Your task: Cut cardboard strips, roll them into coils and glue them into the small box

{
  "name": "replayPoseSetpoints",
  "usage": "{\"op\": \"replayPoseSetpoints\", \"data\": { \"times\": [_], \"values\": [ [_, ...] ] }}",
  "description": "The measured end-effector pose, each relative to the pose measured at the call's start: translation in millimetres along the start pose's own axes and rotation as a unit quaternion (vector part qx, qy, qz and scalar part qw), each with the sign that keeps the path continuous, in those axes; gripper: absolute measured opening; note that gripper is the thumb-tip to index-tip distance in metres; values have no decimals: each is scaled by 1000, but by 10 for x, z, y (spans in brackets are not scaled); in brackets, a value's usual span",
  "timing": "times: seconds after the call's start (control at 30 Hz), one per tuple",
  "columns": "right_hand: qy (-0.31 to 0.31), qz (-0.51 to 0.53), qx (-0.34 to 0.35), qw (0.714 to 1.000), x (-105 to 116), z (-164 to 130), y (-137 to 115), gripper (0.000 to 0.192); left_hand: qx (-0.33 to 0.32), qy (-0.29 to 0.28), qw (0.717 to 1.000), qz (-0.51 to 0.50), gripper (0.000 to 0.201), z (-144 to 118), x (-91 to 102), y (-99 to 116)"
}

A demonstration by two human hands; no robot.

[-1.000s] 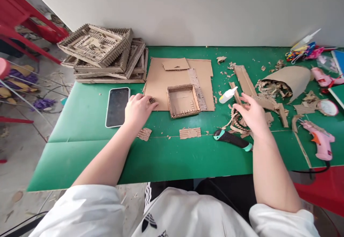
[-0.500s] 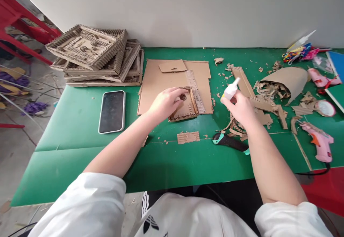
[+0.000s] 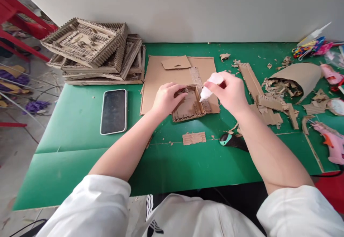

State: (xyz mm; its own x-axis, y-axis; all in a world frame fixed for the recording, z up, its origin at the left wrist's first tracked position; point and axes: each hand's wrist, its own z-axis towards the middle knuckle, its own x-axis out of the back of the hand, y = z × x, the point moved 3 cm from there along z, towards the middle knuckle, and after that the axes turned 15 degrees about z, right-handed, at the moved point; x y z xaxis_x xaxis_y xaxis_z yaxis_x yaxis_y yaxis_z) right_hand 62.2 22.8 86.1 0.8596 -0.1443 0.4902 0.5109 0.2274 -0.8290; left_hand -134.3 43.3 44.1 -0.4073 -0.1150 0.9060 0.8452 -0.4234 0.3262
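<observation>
Head view: the right hand (image 3: 228, 92), which was reaching half a second ago, now grips the glue bottle (image 3: 208, 88) tipped over the small cardboard tray (image 3: 189, 104); the left hand (image 3: 166, 97) pinches a cardboard bit (image 3: 182, 90) at its rim, so gluing looks imminent.

My right hand (image 3: 228, 92) lifted glue bottle (image 3: 211, 86) off table, now tipped over cardboard tray (image 3: 189, 106); left hand (image 3: 166, 99) moved onto tray.

Craft workshop: cardboard scraps (image 3: 279, 88), glue gun (image 3: 331, 142)
</observation>
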Motion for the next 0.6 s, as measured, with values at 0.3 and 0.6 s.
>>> {"op": "replayPoseSetpoints", "data": {
  "times": [0.3, 0.6],
  "values": [
    [-40, -75, 40, 996, -304, 25, -27, 61, -5, -1, 1000, -5, 24, 3, 1, -5],
    [-29, -51, 73, 996, -347, 36, 12, 61, -2, 3, 1000, -11, 23, 5, 16, -10]
  ]
}}
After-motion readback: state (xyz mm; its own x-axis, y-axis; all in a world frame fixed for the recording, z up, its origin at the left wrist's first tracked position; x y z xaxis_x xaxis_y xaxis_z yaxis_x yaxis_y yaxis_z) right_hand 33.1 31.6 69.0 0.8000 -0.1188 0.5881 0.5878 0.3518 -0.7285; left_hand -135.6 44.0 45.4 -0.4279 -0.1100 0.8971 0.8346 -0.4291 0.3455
